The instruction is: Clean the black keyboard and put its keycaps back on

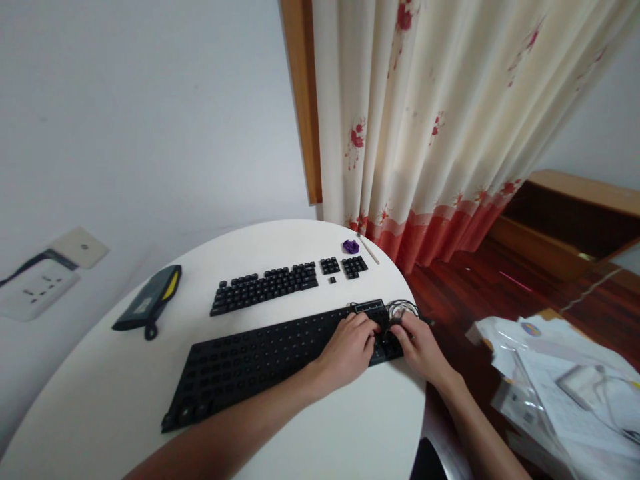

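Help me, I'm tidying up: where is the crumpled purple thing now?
In the head view, the purple thing lies near the far right edge of the table, just left of the thin white stick and beyond the loose keys.

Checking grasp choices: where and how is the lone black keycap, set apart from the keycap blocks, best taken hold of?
Probably pinch the lone keycap by its left and right sides, coming from above and the near side: it is small, with gaps either side on the white table, while a keycap block lies close beyond.
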The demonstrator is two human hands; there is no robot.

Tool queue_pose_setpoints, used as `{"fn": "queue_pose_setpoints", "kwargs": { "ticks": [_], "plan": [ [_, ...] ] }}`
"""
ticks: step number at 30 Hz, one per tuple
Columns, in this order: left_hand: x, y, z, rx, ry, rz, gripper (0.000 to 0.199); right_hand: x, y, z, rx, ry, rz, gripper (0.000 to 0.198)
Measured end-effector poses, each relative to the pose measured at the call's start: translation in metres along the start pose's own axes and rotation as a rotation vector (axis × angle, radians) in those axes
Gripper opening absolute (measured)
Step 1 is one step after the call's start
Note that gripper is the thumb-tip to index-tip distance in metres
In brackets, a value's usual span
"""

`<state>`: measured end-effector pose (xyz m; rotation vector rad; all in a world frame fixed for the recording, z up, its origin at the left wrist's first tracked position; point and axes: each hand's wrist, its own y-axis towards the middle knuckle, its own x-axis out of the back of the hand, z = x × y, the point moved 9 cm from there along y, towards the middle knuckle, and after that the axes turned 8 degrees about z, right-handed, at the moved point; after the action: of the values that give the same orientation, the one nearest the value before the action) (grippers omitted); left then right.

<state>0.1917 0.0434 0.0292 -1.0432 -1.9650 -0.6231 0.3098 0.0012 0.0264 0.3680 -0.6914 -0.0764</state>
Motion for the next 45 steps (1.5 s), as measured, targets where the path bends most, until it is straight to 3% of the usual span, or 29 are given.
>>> {"fn": "queue_pose_setpoints", "kwargs": {
  "ticks": [5,11,16,23,26,32,35,41,45],
  "plan": [
    [-0.002,0.002,-0.006,0.004,0.06,0.005,0.013,-0.009,0.004,0.007,0.04,0.056,0.133,0.022],
    [-0.011,0.015,-0.01,-0.039,0.083,0.037,0.025,-0.01,-0.006,-0.006,-0.019,-0.001,0.013,0.026],
    [-0.016,0.018,-0.003,-0.038,0.032,-0.037,0.018,-0.011,-0.008,-0.019,-0.136,-0.012,-0.06,0.027],
    [-0.016,0.017,0.0,-0.031,-0.072,-0.038,0.017,-0.009,-0.002,-0.027,-0.267,-0.006,-0.148,0.032],
    [-0.015,0.016,0.0,-0.036,-0.094,-0.037,0.018,-0.009,-0.004,-0.025,-0.203,0.006,-0.087,0.029],
    [-0.014,0.015,0.0,-0.068,-0.115,-0.039,0.014,-0.01,-0.011,0.004,0.106,-0.022,0.086,0.019],
    [-0.014,0.015,-0.001,-0.09,-0.111,-0.042,0.01,-0.016,-0.01,0.011,0.149,-0.047,0.159,0.017],
    [-0.017,0.015,0.002,-0.064,-0.098,-0.052,0.013,-0.011,-0.008,-0.021,-0.17,-0.043,-0.038,0.025],
    [-0.016,0.016,0.001,-0.064,-0.115,-0.059,0.012,-0.011,-0.009,-0.03,-0.267,0.001,-0.122,0.03]
  ]
}}
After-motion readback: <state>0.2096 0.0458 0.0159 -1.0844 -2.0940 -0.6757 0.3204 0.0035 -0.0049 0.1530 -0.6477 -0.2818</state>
